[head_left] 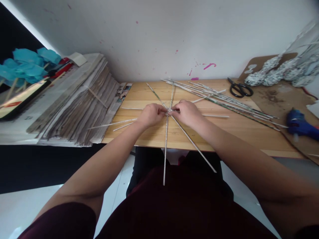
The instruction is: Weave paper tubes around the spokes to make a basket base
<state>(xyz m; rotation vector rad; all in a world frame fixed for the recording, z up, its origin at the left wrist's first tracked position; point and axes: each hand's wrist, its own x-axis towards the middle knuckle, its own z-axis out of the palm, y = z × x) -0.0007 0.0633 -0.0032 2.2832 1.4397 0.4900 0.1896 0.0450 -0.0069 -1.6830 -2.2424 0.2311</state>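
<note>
Several thin rolled paper sticks (166, 142) cross at one centre and fan outward like spokes over the wooden table (139, 94). My left hand (152, 114) pinches the sticks at the left side of that crossing. From the right, my right hand (186, 112) grips the same crossing with thumb and fingers. Both sets of fingertips nearly meet there and partly cover the joint. One spoke reaches past the table's front edge toward my lap, and another slants down to the right. A longer stick pokes out left beyond my left wrist.
Loose paper sticks (231, 103) lie at the back right beside black scissors (239, 89). A blue glue gun (301, 123) rests far right, below wrapped paper bundles (281, 71). A tall newspaper stack (82, 99) stands left, with blue paper flowers (30, 64) on it.
</note>
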